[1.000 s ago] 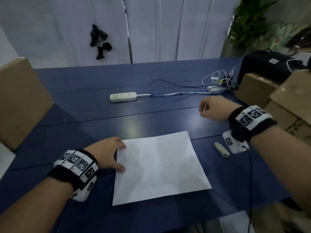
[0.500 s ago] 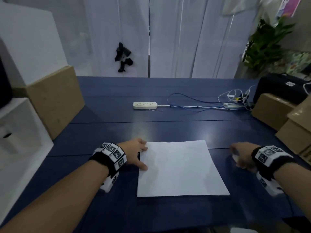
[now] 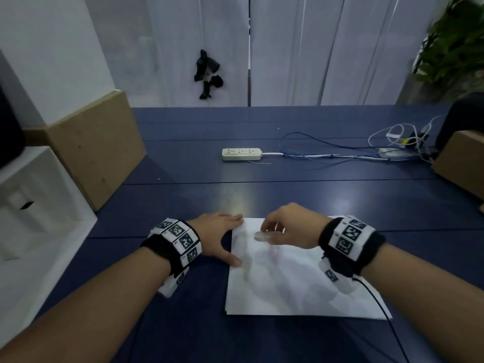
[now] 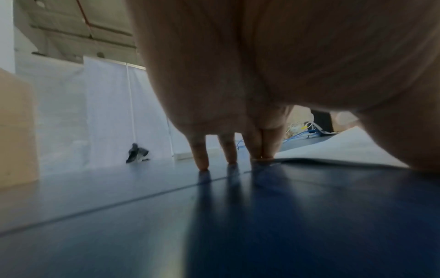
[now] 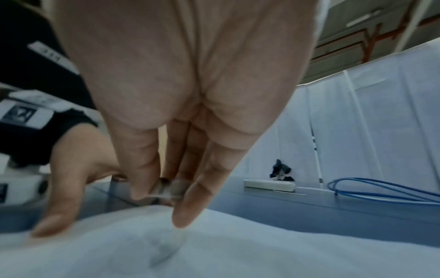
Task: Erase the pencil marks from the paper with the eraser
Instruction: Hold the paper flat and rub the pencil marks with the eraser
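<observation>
A white sheet of paper (image 3: 293, 279) lies on the blue table (image 3: 288, 195) in front of me, with faint pencil marks (image 5: 164, 252) on it. My right hand (image 3: 272, 233) pinches a small whitish eraser (image 3: 262, 236) between thumb and fingers, low over the paper's far left part. The right wrist view shows the eraser (image 5: 170, 188) in that pinch just above the sheet (image 5: 262, 250). My left hand (image 3: 222, 239) lies flat and spread at the paper's left edge, thumb on the sheet, fingertips (image 4: 202, 163) on the table beside the paper (image 4: 333, 150).
A white power strip (image 3: 241, 154) with blue and white cables (image 3: 340, 150) lies across the far table. A brown box (image 3: 97, 145) stands at the left, white shelving (image 3: 34, 205) beside it. Another cardboard box (image 3: 461, 163) sits at the right edge.
My right hand picked up the eraser from the table right of the sheet and brought it left over the paper's far left part. The left hand stayed at the paper's left edge.
</observation>
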`<state>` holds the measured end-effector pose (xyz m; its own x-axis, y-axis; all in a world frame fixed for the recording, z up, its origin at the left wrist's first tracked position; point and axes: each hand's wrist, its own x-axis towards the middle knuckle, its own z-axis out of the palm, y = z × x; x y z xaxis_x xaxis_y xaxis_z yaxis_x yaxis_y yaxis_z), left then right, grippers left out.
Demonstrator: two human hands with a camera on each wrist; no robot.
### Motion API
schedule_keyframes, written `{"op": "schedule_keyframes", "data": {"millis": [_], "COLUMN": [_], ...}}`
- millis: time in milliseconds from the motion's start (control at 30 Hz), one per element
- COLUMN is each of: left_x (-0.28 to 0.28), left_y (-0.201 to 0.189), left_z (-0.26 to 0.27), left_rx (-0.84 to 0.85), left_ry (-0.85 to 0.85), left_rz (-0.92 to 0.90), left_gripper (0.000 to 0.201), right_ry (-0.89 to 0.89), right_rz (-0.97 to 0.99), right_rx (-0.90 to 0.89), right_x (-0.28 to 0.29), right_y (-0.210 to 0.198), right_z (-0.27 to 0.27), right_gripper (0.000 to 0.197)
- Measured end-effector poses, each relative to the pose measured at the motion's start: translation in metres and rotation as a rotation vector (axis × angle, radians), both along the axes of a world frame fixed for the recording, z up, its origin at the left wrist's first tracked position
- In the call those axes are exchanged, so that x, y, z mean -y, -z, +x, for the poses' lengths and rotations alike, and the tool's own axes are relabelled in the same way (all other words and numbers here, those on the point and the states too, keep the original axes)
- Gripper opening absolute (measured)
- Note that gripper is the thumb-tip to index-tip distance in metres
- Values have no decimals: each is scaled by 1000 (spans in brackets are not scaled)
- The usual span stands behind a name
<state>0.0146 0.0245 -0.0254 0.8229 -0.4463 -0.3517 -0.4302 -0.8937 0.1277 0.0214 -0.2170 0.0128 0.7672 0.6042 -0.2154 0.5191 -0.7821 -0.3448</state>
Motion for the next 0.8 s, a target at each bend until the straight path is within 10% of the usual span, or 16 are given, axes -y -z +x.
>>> {"op": "schedule_keyframes", "data": {"millis": [800], "left_x": [-7], "left_y": [10], "left_z": [3], "left_rx": [-119], "left_ry": [-92], "left_rz": [85], "left_gripper": [123], "right_ry": [-239], "right_rz": [-110], "right_rx": [107], "right_x": [-43], "right_y": [19], "right_z": [28], "right_gripper": [29]}}
